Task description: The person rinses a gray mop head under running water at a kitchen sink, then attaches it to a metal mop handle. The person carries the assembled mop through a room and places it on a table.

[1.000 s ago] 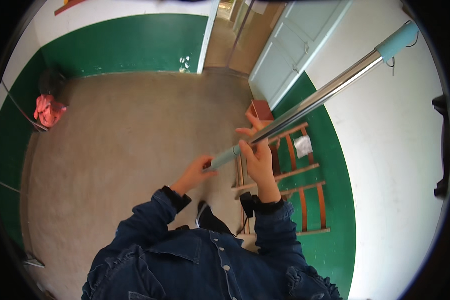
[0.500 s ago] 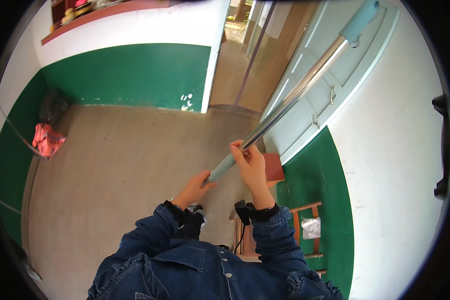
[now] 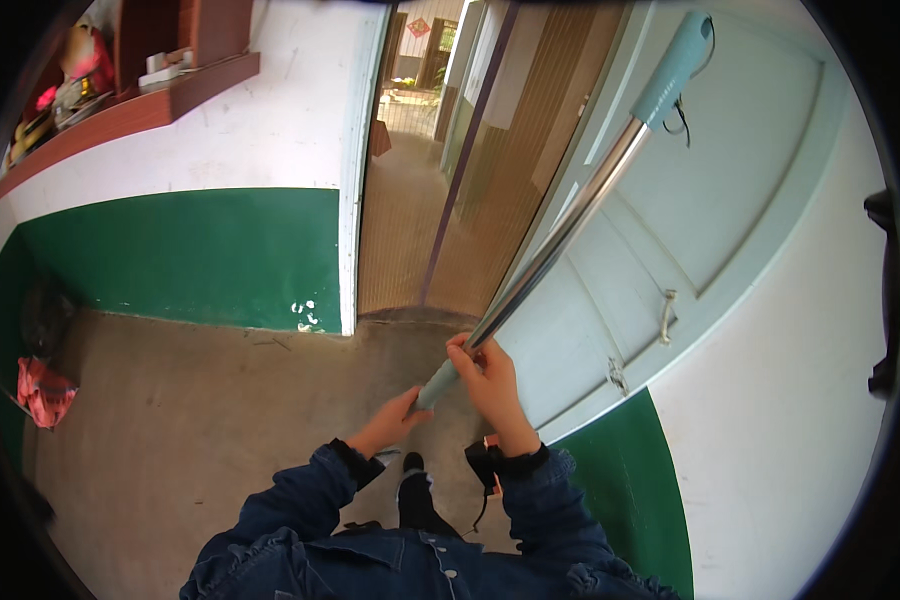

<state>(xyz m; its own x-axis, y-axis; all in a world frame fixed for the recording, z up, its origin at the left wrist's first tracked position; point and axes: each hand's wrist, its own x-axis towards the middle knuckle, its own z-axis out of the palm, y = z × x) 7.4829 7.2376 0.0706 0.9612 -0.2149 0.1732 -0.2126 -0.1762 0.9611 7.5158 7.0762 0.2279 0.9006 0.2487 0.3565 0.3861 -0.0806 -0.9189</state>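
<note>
Fingers (image 3: 470,352) of the right hand (image 3: 490,380) curl tight around the pole (image 3: 560,235); the left hand (image 3: 395,425) cups its lower grip, closure unclear.
Head view: the pole runs from the hands up and to the right, its blue cap (image 3: 675,65) high against the pale door (image 3: 710,220). Best kept in both hands, tip off the door.

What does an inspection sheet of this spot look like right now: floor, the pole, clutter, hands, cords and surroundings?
Surface: bare grey concrete floor.
Job's things: metal pole with pale blue end grips, held slanted up toward the door.
Clutter: red bag by the green wall; items on a wooden shelf.
Hands: right hand grips the pole; left hand touches its lower end.
Cables: short dark cord at the top grip.
Surroundings: open doorway, pale door.
</note>
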